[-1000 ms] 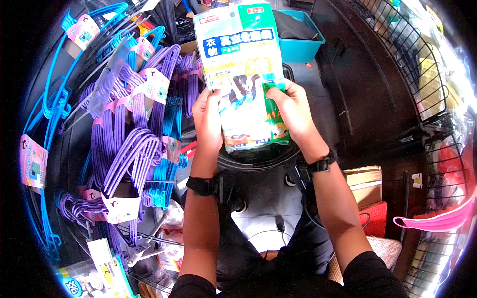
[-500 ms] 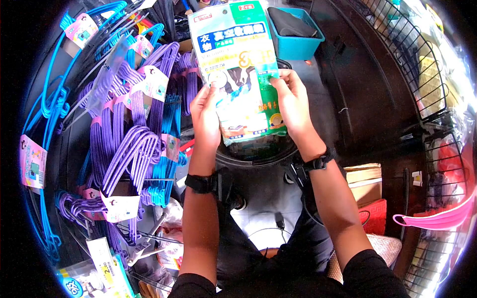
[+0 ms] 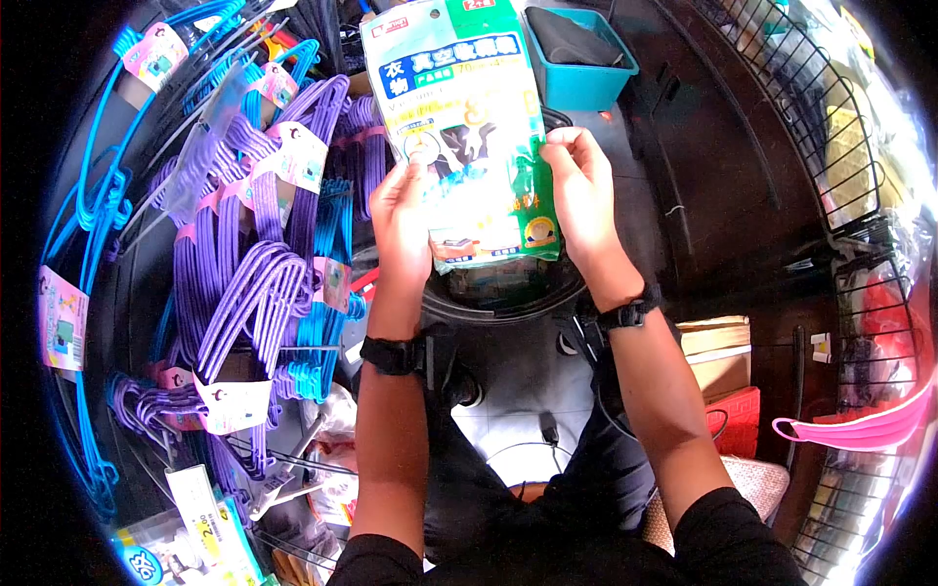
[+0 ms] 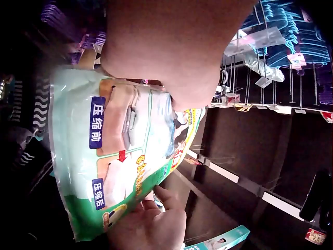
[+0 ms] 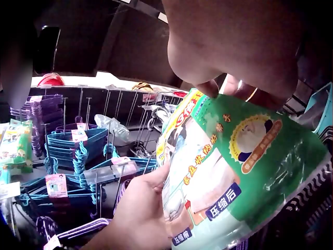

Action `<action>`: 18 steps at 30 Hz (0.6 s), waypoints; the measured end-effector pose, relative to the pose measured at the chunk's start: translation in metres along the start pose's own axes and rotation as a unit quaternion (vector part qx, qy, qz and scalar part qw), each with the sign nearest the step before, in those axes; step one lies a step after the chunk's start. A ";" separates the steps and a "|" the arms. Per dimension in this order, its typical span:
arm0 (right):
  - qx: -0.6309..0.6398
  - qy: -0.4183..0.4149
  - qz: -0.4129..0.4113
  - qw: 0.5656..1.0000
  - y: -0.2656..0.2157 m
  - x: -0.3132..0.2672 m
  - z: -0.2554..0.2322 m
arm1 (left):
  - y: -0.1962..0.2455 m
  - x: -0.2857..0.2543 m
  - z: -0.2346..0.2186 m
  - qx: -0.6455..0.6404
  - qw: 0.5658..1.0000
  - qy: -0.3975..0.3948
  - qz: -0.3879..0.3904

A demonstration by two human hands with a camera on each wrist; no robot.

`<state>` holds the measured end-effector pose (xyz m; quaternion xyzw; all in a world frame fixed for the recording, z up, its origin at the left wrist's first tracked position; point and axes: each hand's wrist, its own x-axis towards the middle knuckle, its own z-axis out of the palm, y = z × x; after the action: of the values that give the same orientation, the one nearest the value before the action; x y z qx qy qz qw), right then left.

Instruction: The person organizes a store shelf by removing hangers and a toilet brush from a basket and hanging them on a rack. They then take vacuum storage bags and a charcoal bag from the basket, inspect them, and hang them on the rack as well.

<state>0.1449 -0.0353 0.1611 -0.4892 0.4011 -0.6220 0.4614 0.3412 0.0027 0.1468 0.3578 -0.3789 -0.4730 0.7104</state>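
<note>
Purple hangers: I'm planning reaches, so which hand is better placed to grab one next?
Probably the left hand: it holds the packet on the side nearer the purple hangers; the right hand is at the opposite edge.

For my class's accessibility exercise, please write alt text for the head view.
A person's left hand and right hand hold a printed plastic package by its sides. Purple hangers and blue hangers crowd the left; a teal bin is near the top.

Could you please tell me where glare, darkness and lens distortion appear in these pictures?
Head view: the wire rack looks curved, the corners go black, and glare bleaches part of the package; left wrist view: the left edge sinks into darkness; right wrist view: small glints show on the package's green side.
</note>
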 end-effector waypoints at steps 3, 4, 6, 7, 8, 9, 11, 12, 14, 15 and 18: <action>-0.005 -0.002 0.007 1.000 -0.002 0.000 -0.001 | 0.006 -0.003 0.006 -0.004 0.999 0.031 -0.022; -0.004 -0.002 0.009 1.000 -0.002 -0.001 0.000 | 0.007 -0.004 0.008 -0.006 0.999 0.035 -0.020; 0.029 -0.007 0.021 0.999 -0.004 -0.002 0.000 | 0.009 -0.004 0.013 -0.011 0.999 0.041 -0.014; 0.045 -0.009 0.027 0.999 -0.005 -0.002 0.000 | 0.009 -0.003 0.013 -0.015 0.999 0.042 -0.017; 0.038 -0.010 0.031 0.999 -0.006 -0.002 0.000 | 0.009 -0.003 0.013 -0.018 0.999 0.044 -0.020; 0.031 -0.012 0.035 0.999 -0.007 -0.002 -0.001 | 0.009 -0.003 0.013 -0.022 0.998 0.045 -0.023; 0.023 -0.014 0.032 0.999 -0.007 -0.002 -0.001 | 0.008 -0.002 0.012 -0.026 0.998 0.047 -0.028; 0.021 -0.014 0.027 0.999 -0.005 -0.002 -0.001 | 0.008 -0.001 0.012 -0.028 0.998 0.048 -0.030; 0.026 -0.020 0.026 0.999 -0.005 -0.002 -0.001 | 0.006 0.000 0.008 -0.030 0.998 0.043 -0.033; 0.033 -0.025 0.030 0.999 -0.005 -0.002 -0.001 | 0.006 0.001 0.007 -0.032 0.998 0.041 -0.034; 0.139 -0.068 0.085 0.984 -0.019 -0.001 -0.005 | 0.010 0.004 0.006 -0.094 0.992 0.063 -0.062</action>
<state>0.1361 -0.0294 0.1778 -0.4256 0.3188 -0.5953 0.6024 0.3407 0.0013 0.1589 0.3418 -0.2643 -0.5258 0.7327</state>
